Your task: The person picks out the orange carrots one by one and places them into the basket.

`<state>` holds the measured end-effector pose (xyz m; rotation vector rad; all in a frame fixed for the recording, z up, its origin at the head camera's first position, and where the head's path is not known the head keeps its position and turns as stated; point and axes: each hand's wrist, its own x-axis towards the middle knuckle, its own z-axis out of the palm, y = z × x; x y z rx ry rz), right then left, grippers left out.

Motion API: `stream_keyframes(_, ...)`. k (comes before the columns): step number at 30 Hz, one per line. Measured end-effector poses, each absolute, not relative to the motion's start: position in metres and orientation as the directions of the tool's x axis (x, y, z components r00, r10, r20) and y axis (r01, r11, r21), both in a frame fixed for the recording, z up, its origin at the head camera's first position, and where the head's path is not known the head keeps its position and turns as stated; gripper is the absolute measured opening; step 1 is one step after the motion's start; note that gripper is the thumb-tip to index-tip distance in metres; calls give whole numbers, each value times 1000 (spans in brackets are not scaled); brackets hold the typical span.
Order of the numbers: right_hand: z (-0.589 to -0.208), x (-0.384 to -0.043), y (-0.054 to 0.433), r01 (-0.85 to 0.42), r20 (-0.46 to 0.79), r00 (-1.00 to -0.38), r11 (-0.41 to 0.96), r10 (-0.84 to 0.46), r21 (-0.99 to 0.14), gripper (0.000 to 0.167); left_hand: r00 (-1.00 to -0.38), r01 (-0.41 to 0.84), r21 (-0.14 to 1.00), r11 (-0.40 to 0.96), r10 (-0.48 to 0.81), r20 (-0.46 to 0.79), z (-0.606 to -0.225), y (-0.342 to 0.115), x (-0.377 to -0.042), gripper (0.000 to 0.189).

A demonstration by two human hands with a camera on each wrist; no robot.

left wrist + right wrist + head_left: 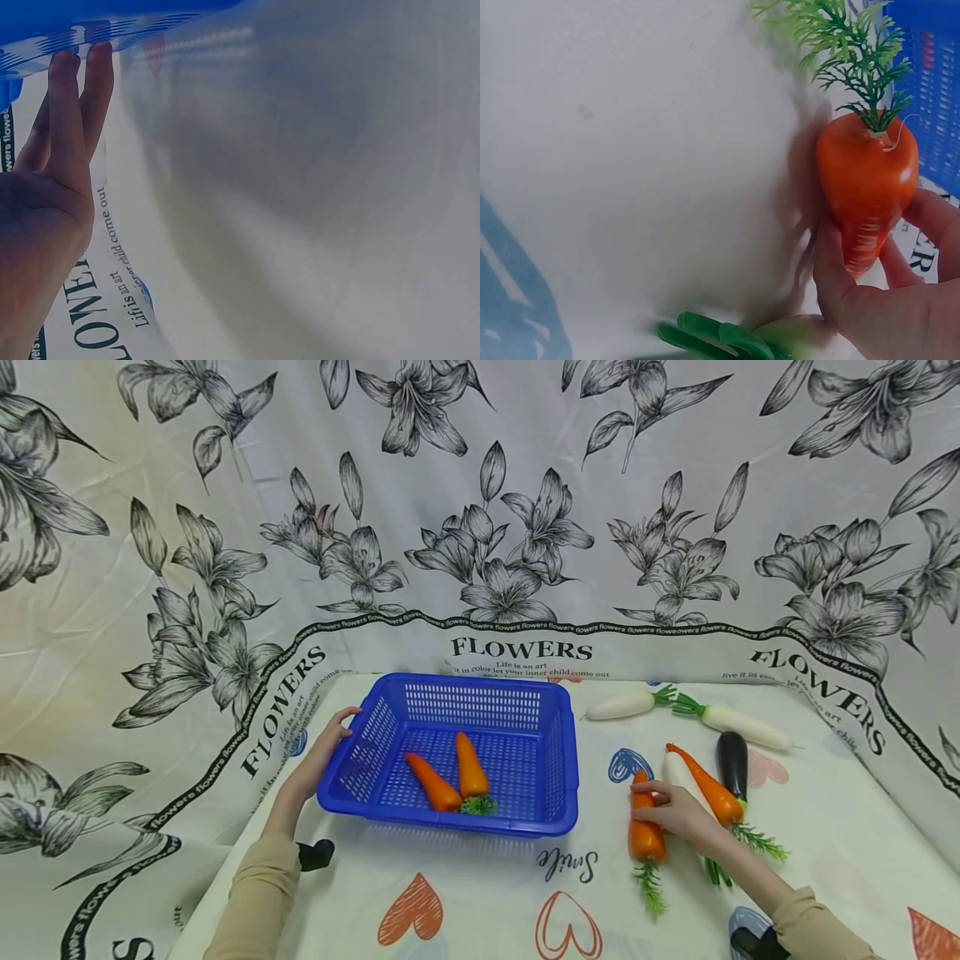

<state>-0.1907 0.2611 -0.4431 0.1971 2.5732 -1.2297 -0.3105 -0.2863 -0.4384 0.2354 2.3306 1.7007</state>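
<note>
My right hand (678, 814) pinches an orange carrot (647, 839) with feathery green leaves, its top toward me in the head view. Thumb and fingers close around the narrow part of this carrot (866, 176) in the right wrist view. At the left side of a blue plastic basket (448, 825), my left hand (326, 747) touches the wall near the rim. Its fingers (66, 112) look fairly straight against the basket in the left wrist view. Two carrots lie inside the basket, one on the left (435, 783) and another (471, 767) beside it.
Right of my right hand lie another carrot (708, 789), a dark eggplant (732, 764) and a white radish (675, 768) partly hidden by the hand. Two more white radishes, one left (622, 705) and one right (746, 727), lie at the back near the flowered cloth (510, 543).
</note>
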Motion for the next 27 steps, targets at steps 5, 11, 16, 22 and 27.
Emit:
stream_keyframes(5, -442, -189, 262, 244, -302, -953, 609, 8, -755, 51, -958, -9, 951, 309, 271, -97, -438, -286, -308, 51)
stream_keyframes(11, -438, -186, 266, 249, -296, -955, 589, 17, -769, 53, -958, -7, 949, 315, 271, -97, -439, -286, -309, 51)
stream_keyframes(16, -432, -185, 270, 262, -305, -952, 576, 22, -775, 54, -957, -11, 950, 313, 273, -101, -438, -287, -310, 51)
stream_keyframes(22, -421, -183, 274, 225, -270, -963, 564, 4, -794, 58, -958, -14, 950, 313, 269, -103, -439, -287, -310, 52)
stream_keyframes(27, -415, -180, 274, 213, -245, -969, 517, 7, -829, 61, -958, -11, 949, 314, 268, -99, -440, -287, -310, 51)
